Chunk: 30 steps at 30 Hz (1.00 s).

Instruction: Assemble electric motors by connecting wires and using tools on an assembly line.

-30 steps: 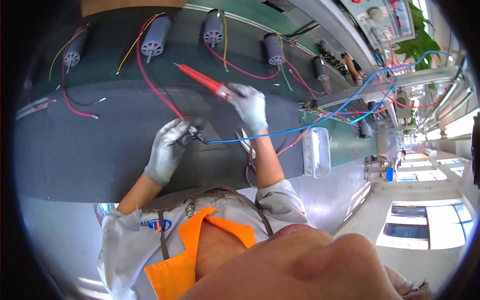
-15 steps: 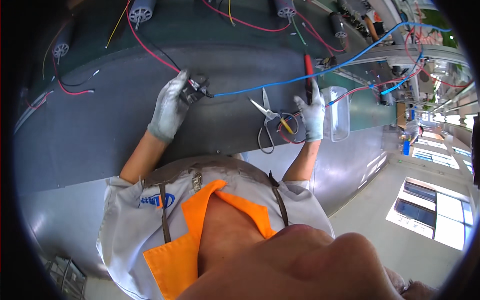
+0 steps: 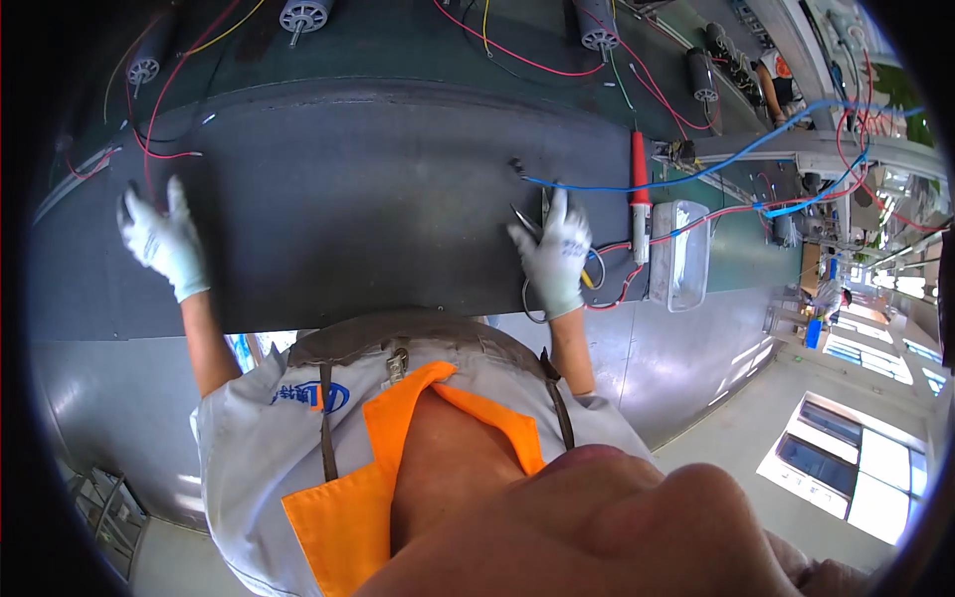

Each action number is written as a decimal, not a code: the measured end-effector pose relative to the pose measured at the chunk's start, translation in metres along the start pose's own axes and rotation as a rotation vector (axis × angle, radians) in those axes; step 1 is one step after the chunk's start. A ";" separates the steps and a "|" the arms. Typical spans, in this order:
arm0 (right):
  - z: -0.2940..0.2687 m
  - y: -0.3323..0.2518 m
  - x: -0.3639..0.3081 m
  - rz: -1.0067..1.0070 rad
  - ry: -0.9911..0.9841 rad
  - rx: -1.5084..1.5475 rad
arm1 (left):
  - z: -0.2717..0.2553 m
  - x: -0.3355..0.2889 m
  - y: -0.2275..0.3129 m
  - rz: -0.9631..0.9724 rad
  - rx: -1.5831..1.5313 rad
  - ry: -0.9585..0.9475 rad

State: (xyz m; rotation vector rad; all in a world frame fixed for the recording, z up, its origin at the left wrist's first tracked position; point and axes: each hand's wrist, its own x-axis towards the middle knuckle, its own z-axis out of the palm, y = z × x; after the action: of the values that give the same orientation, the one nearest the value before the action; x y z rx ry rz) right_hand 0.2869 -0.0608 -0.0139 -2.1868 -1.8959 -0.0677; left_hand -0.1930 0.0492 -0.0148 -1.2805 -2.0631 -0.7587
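My left hand [image 3: 167, 244], in a white glove, is at the left of the dark bench mat, thumb and fingers apart. A thin red wire [image 3: 149, 169] comes down into the gap between them; no grip on it shows. My gloved right hand [image 3: 559, 261] reaches over a pair of scissors [image 3: 527, 219] with fingers stretched out, partly hiding them. Just beyond its fingertips runs a blue cable [image 3: 587, 187], with a small black clip-like end [image 3: 518, 169] lying on the mat. To the right lies a stick-shaped tool with a red handle [image 3: 639, 164] and a pale lower part.
Grey cylindrical motors [image 3: 303, 15] with loose red, yellow and green wires line the far side. A clear plastic tray [image 3: 681, 257] stands right of the red tool. A metal frame [image 3: 796, 149] with hanging cables rises at the right. A co-worker [image 3: 776, 80] is beyond.
My left hand has let go of the black clip end and moved left to the red wire. My right hand has left the red-handled tool and moved left over the scissors.
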 end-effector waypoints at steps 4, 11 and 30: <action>0.019 0.029 -0.004 0.106 0.071 -0.085 | -0.006 0.006 0.025 0.164 -0.318 0.043; 0.020 0.117 0.045 0.084 0.131 -0.204 | 0.005 0.001 0.154 0.484 -0.905 -0.291; 0.110 -0.193 0.365 -0.047 -0.106 0.134 | 0.072 -0.038 0.183 0.355 -1.270 -0.528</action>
State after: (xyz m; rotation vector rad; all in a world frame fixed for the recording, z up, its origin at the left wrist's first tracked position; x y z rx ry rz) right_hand 0.1397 0.3403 -0.0201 -2.0958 -1.9475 0.1654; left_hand -0.0249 0.1486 -0.0613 -2.6435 -1.4974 -1.8192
